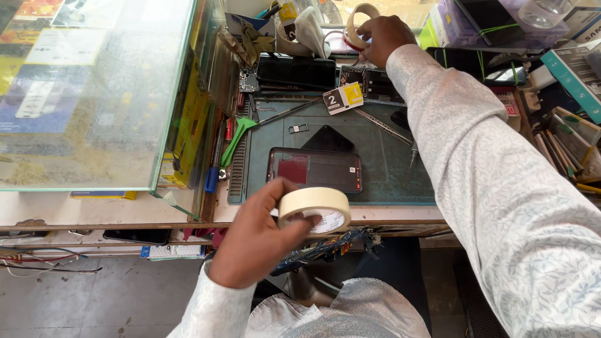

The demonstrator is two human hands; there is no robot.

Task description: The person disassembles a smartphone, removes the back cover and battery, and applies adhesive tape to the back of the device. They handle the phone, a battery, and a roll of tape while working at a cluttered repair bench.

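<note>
The roll of masking tape (314, 208) sits in the person's left hand (256, 235), just in front of the near edge of the green repair mat (388, 169), with the thumb over its rim and the fingers (311, 224) curled under it, pinching the roll. On the mat, right behind the roll, lies a phone (315, 169) with its back open. The right hand (380, 36) reaches far beyond the mat to a second tape roll (360, 22) among the clutter, fingers closed around its lower rim. Judging by this, the step in hand is gathering tape, and a next move would call for finding a free tape end, which cannot be made out on either roll. The right hand's fingertips are hidden behind its own knuckles. The small parts on the mat beyond the phone are too small to identify, and the boxes right of the mat are cut off by the frame.
</note>
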